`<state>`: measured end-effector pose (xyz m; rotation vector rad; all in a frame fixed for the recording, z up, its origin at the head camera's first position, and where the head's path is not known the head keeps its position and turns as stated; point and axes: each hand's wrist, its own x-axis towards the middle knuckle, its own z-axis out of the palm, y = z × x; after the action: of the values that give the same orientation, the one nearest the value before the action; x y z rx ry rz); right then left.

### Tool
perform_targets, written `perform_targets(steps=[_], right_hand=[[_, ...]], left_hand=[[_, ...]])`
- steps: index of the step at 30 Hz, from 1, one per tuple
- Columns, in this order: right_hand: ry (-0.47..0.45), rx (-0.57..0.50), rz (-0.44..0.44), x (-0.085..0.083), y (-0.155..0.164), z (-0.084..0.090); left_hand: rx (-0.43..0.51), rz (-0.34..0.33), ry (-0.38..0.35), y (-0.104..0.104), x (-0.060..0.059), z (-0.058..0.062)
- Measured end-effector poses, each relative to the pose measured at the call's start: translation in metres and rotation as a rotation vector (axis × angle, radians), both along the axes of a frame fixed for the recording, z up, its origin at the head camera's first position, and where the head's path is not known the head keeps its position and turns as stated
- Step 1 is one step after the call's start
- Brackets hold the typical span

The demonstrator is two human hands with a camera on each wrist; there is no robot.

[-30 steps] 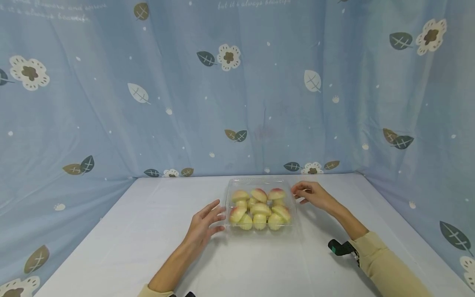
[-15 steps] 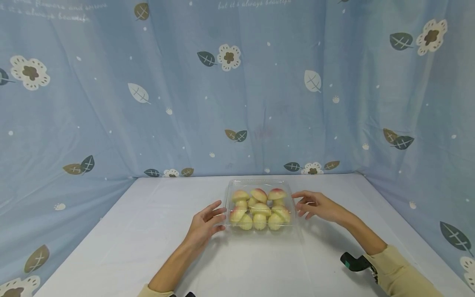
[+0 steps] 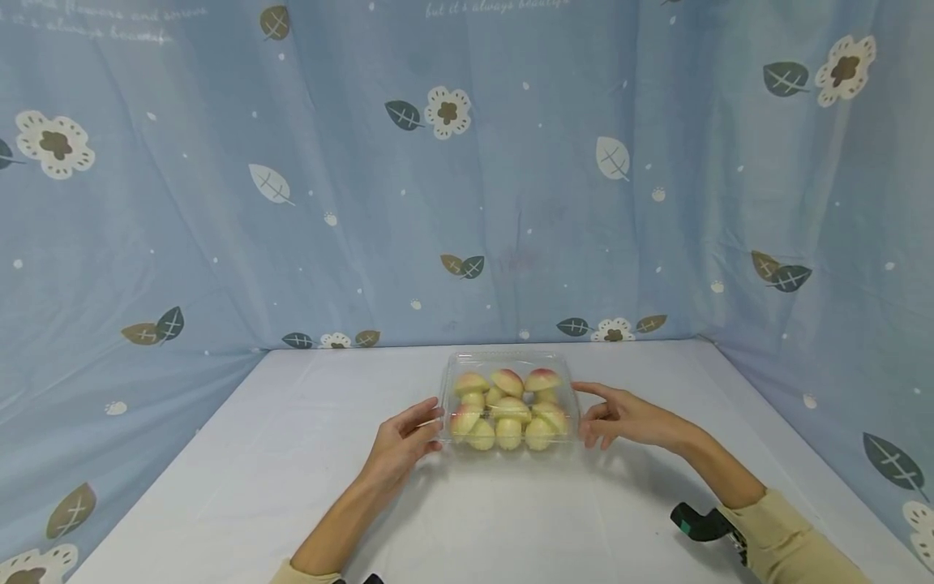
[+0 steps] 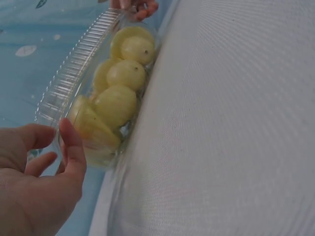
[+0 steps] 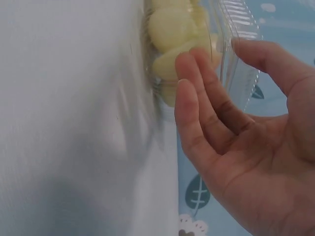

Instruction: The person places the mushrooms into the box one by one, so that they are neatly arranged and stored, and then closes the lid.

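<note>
Both hands flank a clear plastic clamshell box: the left hand and right hand are spread, fingertips at its sides. It sits mid-worktop, white-covered, before a blue floral curtain. Inside are yellow-pink mushroom-shaped buns.

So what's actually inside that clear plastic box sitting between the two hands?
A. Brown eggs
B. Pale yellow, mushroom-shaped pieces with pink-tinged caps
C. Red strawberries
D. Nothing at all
B: through the lid of the clear plastic box the head view shows yellowish mushroom-shaped pieces with pinkish tops, with the left hand and right hand at either side.
</note>
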<state>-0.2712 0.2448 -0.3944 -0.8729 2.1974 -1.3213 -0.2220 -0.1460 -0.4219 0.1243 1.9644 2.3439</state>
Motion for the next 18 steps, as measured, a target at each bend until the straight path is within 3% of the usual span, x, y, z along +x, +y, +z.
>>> perform_targets(steps=[18], right_hand=[[-0.105, -0.065, -0.021, 0.0024, -0.0035, -0.0032]], left_hand=[[-0.075, 0.03, 0.053, 0.0016, -0.0012, -0.0012]])
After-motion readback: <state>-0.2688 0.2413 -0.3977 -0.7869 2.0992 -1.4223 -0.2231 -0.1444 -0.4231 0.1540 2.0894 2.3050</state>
